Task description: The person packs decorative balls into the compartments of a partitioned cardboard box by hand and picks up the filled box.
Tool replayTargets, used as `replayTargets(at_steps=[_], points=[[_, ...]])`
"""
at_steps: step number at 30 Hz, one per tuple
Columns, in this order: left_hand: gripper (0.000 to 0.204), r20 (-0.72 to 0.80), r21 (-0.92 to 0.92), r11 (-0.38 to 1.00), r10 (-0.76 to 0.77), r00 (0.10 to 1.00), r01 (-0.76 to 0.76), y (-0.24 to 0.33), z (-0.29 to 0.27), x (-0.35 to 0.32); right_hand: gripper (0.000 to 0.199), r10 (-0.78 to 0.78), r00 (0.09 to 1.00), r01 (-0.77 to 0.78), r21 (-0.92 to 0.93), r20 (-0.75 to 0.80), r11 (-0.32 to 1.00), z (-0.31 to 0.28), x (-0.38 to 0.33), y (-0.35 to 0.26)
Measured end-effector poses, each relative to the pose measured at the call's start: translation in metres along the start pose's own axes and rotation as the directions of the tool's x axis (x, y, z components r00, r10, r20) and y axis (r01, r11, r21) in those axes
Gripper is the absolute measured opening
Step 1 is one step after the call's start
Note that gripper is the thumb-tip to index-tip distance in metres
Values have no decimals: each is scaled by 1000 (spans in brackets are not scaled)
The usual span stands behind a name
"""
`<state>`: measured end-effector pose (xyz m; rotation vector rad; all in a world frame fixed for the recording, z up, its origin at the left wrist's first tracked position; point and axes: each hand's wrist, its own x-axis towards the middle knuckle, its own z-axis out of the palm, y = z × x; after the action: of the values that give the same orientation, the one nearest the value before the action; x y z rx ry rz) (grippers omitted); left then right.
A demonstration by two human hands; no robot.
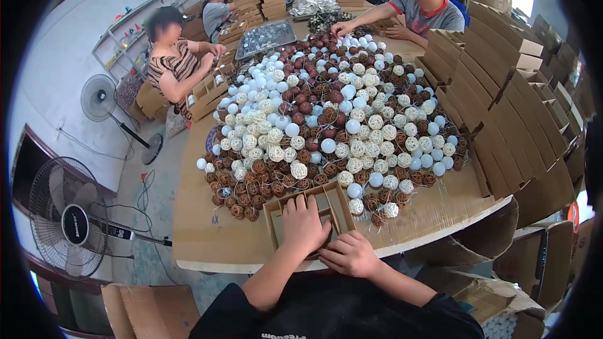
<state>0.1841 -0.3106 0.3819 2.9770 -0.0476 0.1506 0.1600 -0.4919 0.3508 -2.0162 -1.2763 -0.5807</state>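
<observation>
A shallow cardboard box (pixel 272 221) with upright cardboard dividers (pixel 331 211) sits in front of me at the table's near edge. My left hand (pixel 304 225) reaches into it, fingers stretched flat toward the far side and thumb out toward the divider. At the box's near right corner, my right hand (pixel 350 255) curls its fingers round the cardboard edge. Just beyond the box lies a big heap of balls: brown wicker balls (pixel 260 167), cream wicker balls (pixel 375 122), white balls (pixel 328 145) and dark red balls (pixel 306 107), with cords among them.
Stacked cardboard boxes (pixel 496 100) line the table's right side. Co-workers sit at the left (pixel 173 66) and far right (pixel 430 9). A tray (pixel 267 36) of small parts lies beyond the heap. Fans (pixel 75 223) stand left; an open carton (pixel 499 320) is at lower right.
</observation>
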Motion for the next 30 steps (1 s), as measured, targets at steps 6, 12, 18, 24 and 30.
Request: replayTargets(at_steps=[6, 12, 18, 24, 30], points=[[75, 21, 13, 1000, 1, 1000, -1, -2, 3, 2, 32, 1, 997, -9, -99, -82, 995, 4, 3, -8], [68, -22, -45, 998, 50, 999, -51, -4, 3, 1, 35, 4, 997, -20, -186, -82, 982, 3, 4, -9], [49, -290, -370, 846, 287, 913, -383, -25, -15, -25, 28, 48, 997, -62, -223, -67, 973, 0, -1, -7], [23, -423, -459, 747, 292, 858, -481, -89, -15, -68, 30, 26, 992, -55, -245, -121, 968, 5, 3, -13], [29, -459, -337, 747, 402, 792, -574, -96, 4, -80, 29, 71, 993, -91, -220, -99, 971, 8, 4, -11]])
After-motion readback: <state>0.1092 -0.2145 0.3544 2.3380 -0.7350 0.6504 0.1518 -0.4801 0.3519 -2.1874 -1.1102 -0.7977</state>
